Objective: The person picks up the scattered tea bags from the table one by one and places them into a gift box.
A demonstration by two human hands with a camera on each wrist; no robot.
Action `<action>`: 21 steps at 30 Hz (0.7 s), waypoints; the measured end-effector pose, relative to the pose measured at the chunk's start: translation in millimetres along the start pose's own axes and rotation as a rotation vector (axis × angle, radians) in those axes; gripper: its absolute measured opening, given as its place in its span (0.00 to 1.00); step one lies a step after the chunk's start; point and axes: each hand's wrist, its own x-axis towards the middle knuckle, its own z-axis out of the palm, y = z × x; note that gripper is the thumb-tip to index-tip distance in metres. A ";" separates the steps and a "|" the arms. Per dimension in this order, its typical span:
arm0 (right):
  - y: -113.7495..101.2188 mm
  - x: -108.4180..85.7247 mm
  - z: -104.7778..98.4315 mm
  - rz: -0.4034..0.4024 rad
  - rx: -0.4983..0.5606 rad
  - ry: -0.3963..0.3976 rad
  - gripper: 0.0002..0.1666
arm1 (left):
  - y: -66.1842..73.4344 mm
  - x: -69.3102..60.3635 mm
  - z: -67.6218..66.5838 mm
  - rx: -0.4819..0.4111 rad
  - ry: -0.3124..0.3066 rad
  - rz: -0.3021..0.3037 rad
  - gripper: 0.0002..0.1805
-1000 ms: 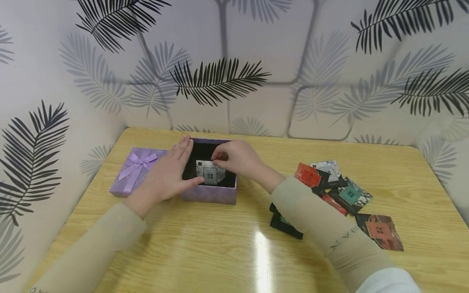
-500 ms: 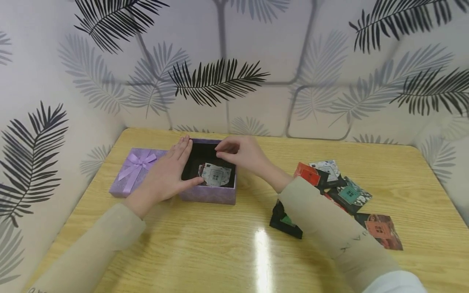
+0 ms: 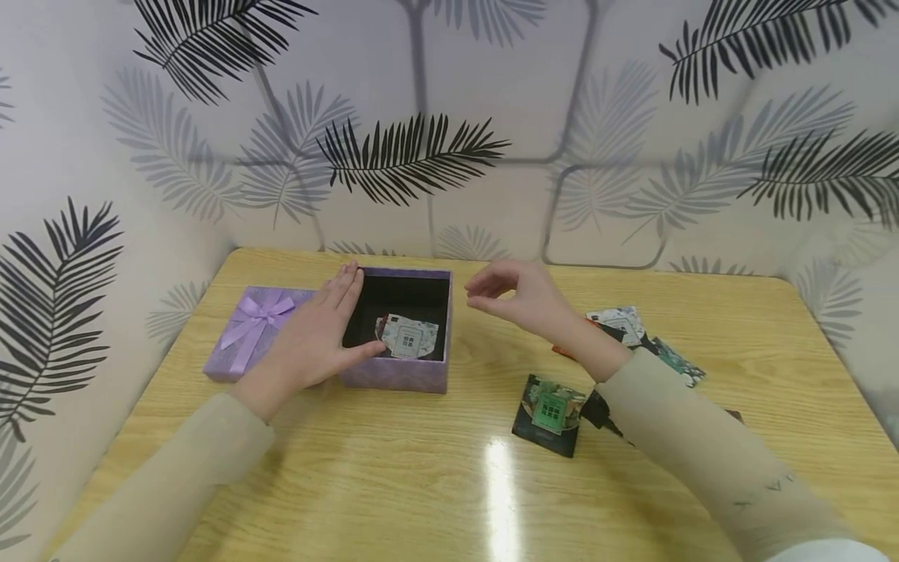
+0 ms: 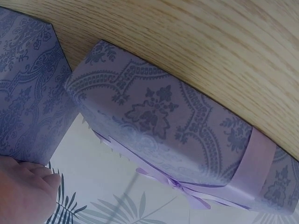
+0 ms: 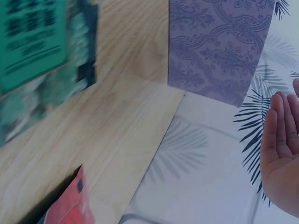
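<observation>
An uncovered purple box (image 3: 396, 375) with a black inside holds a white patterned packet (image 3: 409, 339), with a reddish edge of something beneath it. My left hand (image 3: 309, 336) rests on the box's left side, fingers straight along its rim and thumb reaching over the front edge. To the right of the box my right hand (image 3: 523, 295) hovers above the table, holding nothing, its fingers loosely bent. The right wrist view shows that hand (image 5: 282, 154) beside the box wall (image 5: 215, 46). In the left wrist view the left hand (image 4: 28, 191) touches the box (image 4: 32, 88).
The purple lid (image 3: 256, 328) with its ribbon bow lies left of the box, partly behind the left hand. A green-labelled packet (image 3: 550, 414) lies at the front right. More packets, one white (image 3: 621, 324) and one teal (image 3: 676, 361), are partly covered by the right arm.
My right hand has let go of the white packet, which now lies lower in the box, and has moved right, out of the box. The left hand stays at the box.
</observation>
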 end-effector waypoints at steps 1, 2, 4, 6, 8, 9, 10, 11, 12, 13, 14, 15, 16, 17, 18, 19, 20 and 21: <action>2.0 -3.7 -2.7 0.002 -0.011 -0.002 0.10 | 0.1 -0.2 0.0 0.001 0.001 0.001 0.65; 4.3 -7.3 -5.3 0.002 -0.017 -0.005 0.10 | 0.1 -0.4 0.0 0.002 0.002 0.001 0.65; 8.0 -15.1 -10.4 0.015 -0.032 -0.013 0.10 | 0.3 -0.5 0.3 0.004 0.005 0.003 0.65; 11.9 -23.9 -14.8 0.031 -0.048 -0.019 0.10 | 0.4 -0.5 0.5 0.004 0.006 0.004 0.65; 15.8 -33.2 -18.7 0.048 -0.065 -0.027 0.11 | 0.5 -0.4 0.5 0.004 0.006 0.005 0.65; 17.7 -37.8 -20.2 0.060 -0.077 -0.030 0.11 | 0.7 -0.3 0.4 0.004 0.007 0.005 0.64; 19.8 -42.4 -21.5 0.066 -0.085 -0.032 0.11 | 0.8 -0.3 0.3 0.004 0.007 0.006 0.64; 21.7 -46.7 -22.3 0.071 -0.096 -0.034 0.11 | 0.7 -0.3 0.1 0.004 0.006 0.006 0.64; 24.0 -50.7 -23.2 0.083 -0.101 -0.036 0.11 | 0.6 -0.3 0.1 0.004 0.005 0.005 0.64; 26.2 -54.7 -24.0 0.097 -0.104 -0.039 0.11 | 0.7 -0.4 -0.1 0.005 0.004 0.005 0.65; 28.5 -58.8 -24.7 0.108 -0.107 -0.042 0.11 | 0.8 -0.5 -0.3 0.005 0.004 0.004 0.65; 30.8 -62.5 -25.2 0.111 -0.111 -0.046 0.11 | 0.7 -0.6 -0.3 0.004 0.002 0.003 0.65; 33.3 -66.3 -25.7 0.112 -0.112 -0.050 0.12 | 0.6 -0.6 -0.3 0.001 0.000 0.001 0.65; 35.8 -70.2 -26.3 0.119 -0.116 -0.052 0.12 | 0.5 -0.6 -0.2 0.001 -0.002 0.001 0.65; 38.8 -74.1 -26.8 0.123 -0.115 -0.055 0.12 | 0.5 -0.5 -0.1 0.002 -0.002 0.000 0.65; 41.3 -78.0 -27.2 0.120 -0.115 -0.058 0.13 | 0.6 -0.4 -0.1 0.003 -0.002 0.000 0.65; 43.9 -81.7 -27.3 0.118 -0.116 -0.058 0.13 | 0.6 -0.3 -0.2 0.001 -0.002 0.001 0.65; 46.4 -85.2 -27.4 0.121 -0.115 -0.058 0.13 | 0.6 -0.2 -0.2 0.000 -0.002 0.001 0.65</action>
